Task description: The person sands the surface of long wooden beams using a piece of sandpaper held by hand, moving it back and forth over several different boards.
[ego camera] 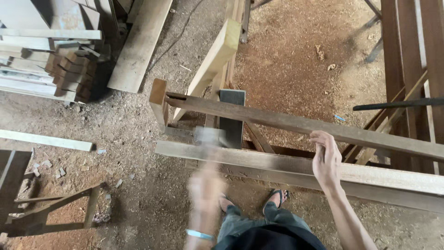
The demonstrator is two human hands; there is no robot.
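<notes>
Right hand: fingers curled over the near edge of the dark narrow plank, grasping it and steadying it; the plank runs from a small upright wood block at its left end out past the right edge of the view.

Left hand: heavily motion-blurred, raised in front of the body with a light blue band at the wrist; whether it is clenched or open cannot be told. A blurred pale shape sits just above it, possibly a tool head; its kind cannot be told.

Pale plank: lies just below the dark plank, roughly parallel, between the hands and the feet.

Support: a slanted light beam and a dark rectangular plate stand behind the planks, with brown frame members beneath.

Risk, fingers: the right hand grips the same plank that the blurred hand is moving toward; a badly aimed swing would likely land near the fingers.

Risk, slip: the dark plank rests on edges only; a jolt could shift it off the block.

Risk, feet: open sandals, directly under the planks; a dropped piece would probably fall on them.

Risk, floor: sawdust and offcuts may give poor footing.

Count: hands, two; feet in sandals, two; long planks under the hands, two; slanted beams, one; dark plates, one; upright blocks, one; stacked lumber piles at upper left, one.
</notes>
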